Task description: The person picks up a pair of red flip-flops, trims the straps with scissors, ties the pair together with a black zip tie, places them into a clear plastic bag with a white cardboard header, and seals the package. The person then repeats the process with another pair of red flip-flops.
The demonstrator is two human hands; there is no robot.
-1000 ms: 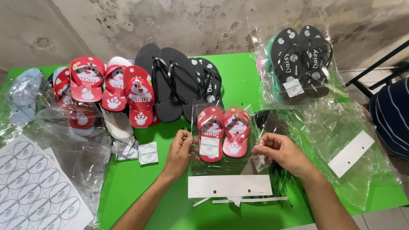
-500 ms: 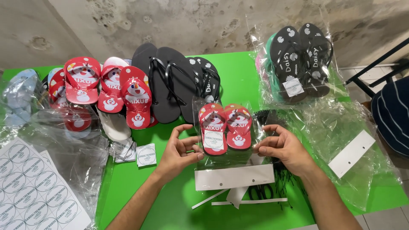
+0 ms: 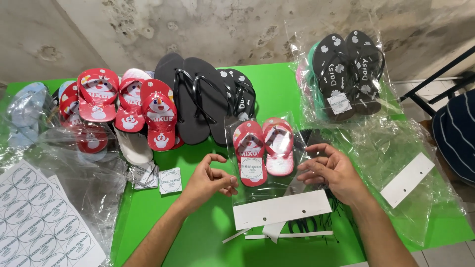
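A clear plastic bag [image 3: 247, 195] with a white card header [image 3: 282, 208] lies on the green table [image 3: 277, 94]. It holds a small pair of red and pink flip-flops [image 3: 263, 151] with a round label. My left hand [image 3: 205, 182] pinches the bag's left edge with thumb and fingertips. At the bag's right edge, my right hand [image 3: 335, 172] grips the film with its fingers slightly spread. Both hands rest low over the table, the bag between them.
Red cartoon flip-flops [image 3: 128, 106] and black flip-flops [image 3: 198, 96] lie in a row behind. A bagged black pair [image 3: 349, 74] stands at back right. An empty bag with a header [image 3: 408, 178], a sticker sheet [image 3: 37, 220], loose labels [image 3: 170, 180] and a person's striped sleeve [image 3: 457, 136] surround me.
The bagged pair has shifted slightly right and its header now slants. My right hand has moved a little outward along the bag's edge, and my left hand has stayed almost in place.
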